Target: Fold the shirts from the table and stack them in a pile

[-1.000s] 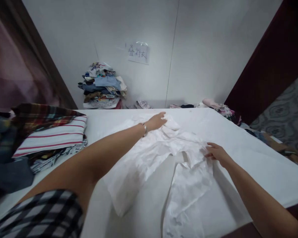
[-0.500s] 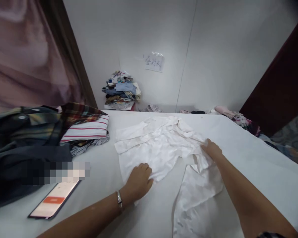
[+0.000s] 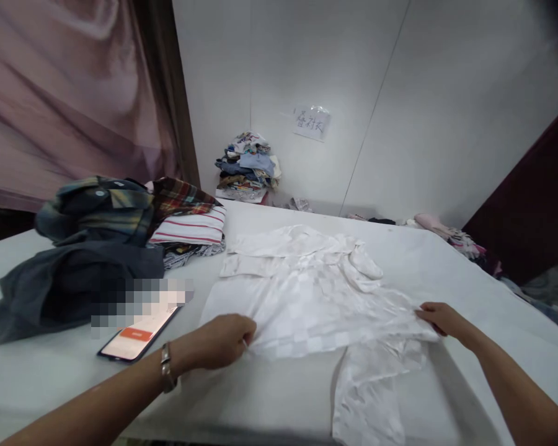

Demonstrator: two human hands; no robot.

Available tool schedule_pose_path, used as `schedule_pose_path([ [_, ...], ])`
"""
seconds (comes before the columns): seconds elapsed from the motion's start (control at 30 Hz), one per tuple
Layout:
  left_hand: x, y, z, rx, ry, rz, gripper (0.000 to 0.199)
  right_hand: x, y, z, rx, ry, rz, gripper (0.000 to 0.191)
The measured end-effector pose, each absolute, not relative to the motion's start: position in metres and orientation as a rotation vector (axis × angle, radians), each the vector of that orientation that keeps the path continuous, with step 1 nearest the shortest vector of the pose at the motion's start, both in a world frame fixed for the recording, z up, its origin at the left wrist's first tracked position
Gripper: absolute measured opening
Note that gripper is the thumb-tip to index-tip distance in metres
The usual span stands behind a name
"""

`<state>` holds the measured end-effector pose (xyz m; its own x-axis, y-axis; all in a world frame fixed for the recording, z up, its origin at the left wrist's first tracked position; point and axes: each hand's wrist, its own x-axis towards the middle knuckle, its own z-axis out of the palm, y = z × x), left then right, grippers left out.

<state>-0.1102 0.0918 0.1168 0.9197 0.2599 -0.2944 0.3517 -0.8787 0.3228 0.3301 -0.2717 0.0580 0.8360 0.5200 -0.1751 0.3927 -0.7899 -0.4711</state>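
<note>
A white shirt (image 3: pixel 302 291) with a faint checked sheen lies spread on the white table, its collar toward the right. My left hand (image 3: pixel 225 341) pinches the shirt's near left edge. At the right, my right hand (image 3: pixel 439 319) grips another part of the same shirt, and the near edge is stretched between both hands. One sleeve (image 3: pixel 367 393) hangs toward me beneath that edge, while the other lies folded at the far left. A metal bracelet (image 3: pixel 166 368) circles my left wrist.
Left of the shirt lie a lit phone (image 3: pixel 139 334), a dark grey garment (image 3: pixel 74 279), a plaid shirt (image 3: pixel 97 204) and a striped folded garment (image 3: pixel 190 226). Behind the table (image 3: pixel 497 328) stands a tall clothes stack (image 3: pixel 248 164). More clothes (image 3: pixel 465 238) lie beyond its right edge.
Both hands have taken hold of the shirt's near edge and pulled it taut. My left hand moved left, my right hand right and nearer. The view has shifted slightly left.
</note>
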Motion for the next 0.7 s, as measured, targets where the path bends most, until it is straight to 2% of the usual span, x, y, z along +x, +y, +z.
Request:
schedule_pose_path([
  [0.03, -0.111, 0.093, 0.115, 2.660, 0.394, -0.404, 0.020, 0.330, -0.271, 0.057, -2.670, -0.680, 0.411, 0.023],
  [0.1, -0.101, 0.100, 0.114, 2.600, 0.349, -0.383, 0.018, 0.329, -0.259, 0.057, -2.753, -0.708, 0.167, 0.018],
  [0.17, -0.080, 0.116, 0.117, 2.644, 0.450, -0.192, 0.027, 0.323, -0.236, 0.058, -2.686, -0.806, -0.051, 0.031],
  [0.23, -0.054, 0.137, 0.119, 2.759, 0.636, 0.043, 0.035, 0.313, -0.208, 0.058, -2.579, -0.961, -0.109, 0.040],
  [0.37, -0.007, 0.171, 0.107, 2.865, 0.829, 0.172, 0.041, 0.294, -0.165, 0.048, -2.637, -1.196, -0.141, 0.041],
  [0.53, 0.027, 0.198, 0.091, 2.620, 0.966, 0.195, 0.021, 0.286, -0.159, 0.014, -2.713, -1.150, -0.167, 0.038],
  [0.6, 0.040, 0.215, 0.103, 2.487, 1.004, 0.300, 0.019, 0.286, -0.164, 0.004, -2.670, -1.124, -0.236, 0.040],
  [0.7, 0.072, 0.247, 0.141, 2.171, 0.994, 0.503, 0.032, 0.286, -0.166, -0.002, -2.624, -1.117, -0.264, 0.041],
])
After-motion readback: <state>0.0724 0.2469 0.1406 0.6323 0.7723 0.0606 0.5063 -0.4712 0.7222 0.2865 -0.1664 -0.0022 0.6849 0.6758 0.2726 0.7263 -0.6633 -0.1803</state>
